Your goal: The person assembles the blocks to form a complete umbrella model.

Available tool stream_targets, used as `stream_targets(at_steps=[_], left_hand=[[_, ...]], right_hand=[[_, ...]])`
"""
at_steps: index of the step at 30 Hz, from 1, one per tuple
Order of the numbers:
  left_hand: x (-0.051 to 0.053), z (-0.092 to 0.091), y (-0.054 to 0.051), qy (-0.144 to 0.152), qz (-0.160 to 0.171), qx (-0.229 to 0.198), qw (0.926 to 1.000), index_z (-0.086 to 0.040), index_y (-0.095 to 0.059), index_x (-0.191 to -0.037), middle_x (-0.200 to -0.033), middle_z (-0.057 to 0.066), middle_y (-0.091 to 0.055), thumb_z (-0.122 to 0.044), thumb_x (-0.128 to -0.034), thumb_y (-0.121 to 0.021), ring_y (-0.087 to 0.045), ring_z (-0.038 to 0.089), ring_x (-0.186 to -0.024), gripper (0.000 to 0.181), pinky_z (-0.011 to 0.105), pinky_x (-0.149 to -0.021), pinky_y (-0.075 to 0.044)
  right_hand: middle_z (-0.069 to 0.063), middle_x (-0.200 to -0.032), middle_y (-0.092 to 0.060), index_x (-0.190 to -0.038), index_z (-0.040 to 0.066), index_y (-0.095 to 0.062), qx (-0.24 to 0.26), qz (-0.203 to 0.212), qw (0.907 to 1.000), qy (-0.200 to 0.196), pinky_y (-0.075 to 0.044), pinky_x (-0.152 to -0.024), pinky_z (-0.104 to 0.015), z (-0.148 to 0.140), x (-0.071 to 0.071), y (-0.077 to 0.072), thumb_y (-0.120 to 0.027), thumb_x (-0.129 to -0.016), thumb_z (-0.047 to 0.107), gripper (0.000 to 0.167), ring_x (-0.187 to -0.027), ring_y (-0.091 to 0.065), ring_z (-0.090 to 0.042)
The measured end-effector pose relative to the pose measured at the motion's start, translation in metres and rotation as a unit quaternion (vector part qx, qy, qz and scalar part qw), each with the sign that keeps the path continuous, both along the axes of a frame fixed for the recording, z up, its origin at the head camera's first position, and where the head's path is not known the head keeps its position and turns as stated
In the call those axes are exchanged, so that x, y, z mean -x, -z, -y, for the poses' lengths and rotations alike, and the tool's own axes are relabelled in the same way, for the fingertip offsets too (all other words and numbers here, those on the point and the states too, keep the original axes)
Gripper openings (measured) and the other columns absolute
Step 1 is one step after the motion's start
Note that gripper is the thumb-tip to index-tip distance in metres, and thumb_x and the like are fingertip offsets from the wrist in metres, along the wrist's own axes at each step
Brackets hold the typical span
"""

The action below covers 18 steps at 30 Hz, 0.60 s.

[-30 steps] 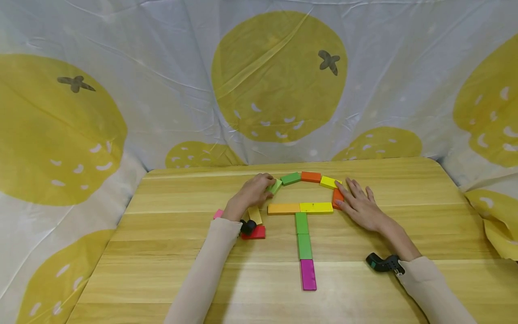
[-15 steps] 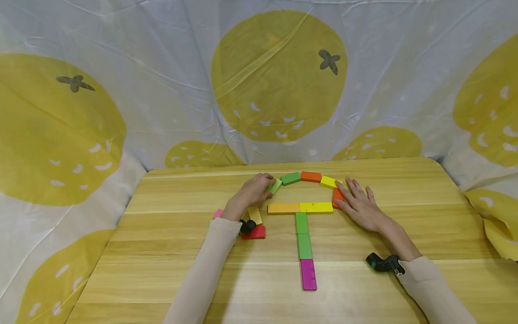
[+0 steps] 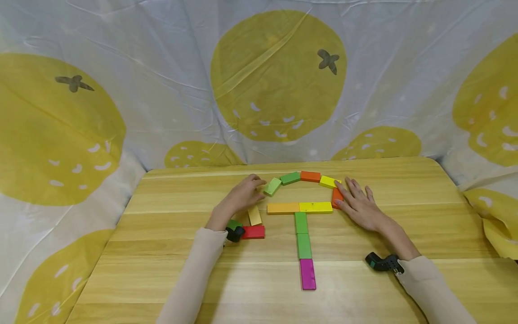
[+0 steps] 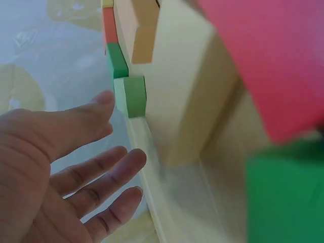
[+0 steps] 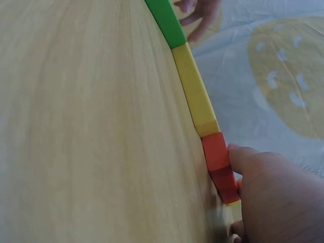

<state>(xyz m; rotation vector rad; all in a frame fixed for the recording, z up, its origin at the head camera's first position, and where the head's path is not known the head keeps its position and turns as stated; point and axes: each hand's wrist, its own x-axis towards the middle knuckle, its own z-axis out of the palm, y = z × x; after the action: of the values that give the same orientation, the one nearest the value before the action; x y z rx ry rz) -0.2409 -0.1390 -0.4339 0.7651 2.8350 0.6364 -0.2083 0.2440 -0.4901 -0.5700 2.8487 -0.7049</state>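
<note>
My left hand (image 3: pixel 241 197) is just left of a light green block (image 3: pixel 273 186), its fingers apart from it. The left wrist view has that hand (image 4: pixel 76 167) with loosely bent, spread fingers and nothing between them, near the light green block (image 4: pixel 132 96). An arch of blocks runs on through a green block (image 3: pixel 290 178), an orange-red block (image 3: pixel 310 176), a yellow block (image 3: pixel 328 182) and another orange-red block (image 3: pixel 337 198). With extended fingers, my right hand (image 3: pixel 361 209) touches the right end of this arch; its thumb rests against the last orange-red block (image 5: pixel 217 157).
Under the arch, an orange block (image 3: pixel 283 208) and a yellow block (image 3: pixel 315 207) form a bar. A stem of two green blocks (image 3: pixel 302 234) and a purple block (image 3: pixel 308 274) runs down. Near my left wrist lie a red block (image 3: pixel 254 232), a tan block (image 3: pixel 255 216) and a green block (image 3: pixel 234 224).
My left hand has let go of the light green block and moved a little left and toward me. That block stays at the arch's left end. The right hand has stayed put.
</note>
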Motion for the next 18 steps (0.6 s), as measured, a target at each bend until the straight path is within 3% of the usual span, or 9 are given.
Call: stream_targets(at_steps=[8, 14, 18], left_hand=[[-0.027, 0.024, -0.003, -0.014, 0.02, -0.034, 0.9991, 0.004, -0.059, -0.14, -0.133, 0.02, -0.057, -0.019, -0.0995, -0.071, -0.063, 0.034, -0.116, 0.048, 0.046, -0.102, -0.055], [-0.046, 0.034, 0.003, -0.006, 0.006, -0.027, 0.9996, 0.003, -0.06, -0.14, -0.135, 0.019, -0.055, -0.026, -0.0928, -0.08, -0.06, 0.032, -0.114, 0.059, 0.048, -0.101, -0.053], [-0.054, 0.036, 0.007, 0.006, 0.0, -0.021, 0.9998, 0.0, -0.064, -0.135, -0.131, 0.018, -0.056, -0.028, -0.0901, -0.083, -0.06, 0.033, -0.111, 0.056, 0.048, -0.099, -0.053]], right_hand=[[-0.028, -0.172, 0.002, -0.168, 0.016, -0.009, 0.001, 0.003, 1.0, -0.001, 0.009, -0.12, -0.075, -0.001, -0.001, 0.0, -0.036, -0.112, 0.046, 0.069, -0.159, 0.003, -0.05], [-0.028, -0.172, 0.003, -0.168, 0.015, -0.009, 0.0, 0.001, 1.0, 0.0, 0.009, -0.121, -0.075, 0.0, -0.001, 0.0, -0.036, -0.112, 0.046, 0.069, -0.159, 0.003, -0.05], [-0.028, -0.172, 0.003, -0.168, 0.015, -0.01, 0.003, 0.003, 1.0, 0.0, 0.01, -0.121, -0.074, 0.001, -0.001, -0.002, -0.037, -0.112, 0.045, 0.069, -0.159, 0.003, -0.05]])
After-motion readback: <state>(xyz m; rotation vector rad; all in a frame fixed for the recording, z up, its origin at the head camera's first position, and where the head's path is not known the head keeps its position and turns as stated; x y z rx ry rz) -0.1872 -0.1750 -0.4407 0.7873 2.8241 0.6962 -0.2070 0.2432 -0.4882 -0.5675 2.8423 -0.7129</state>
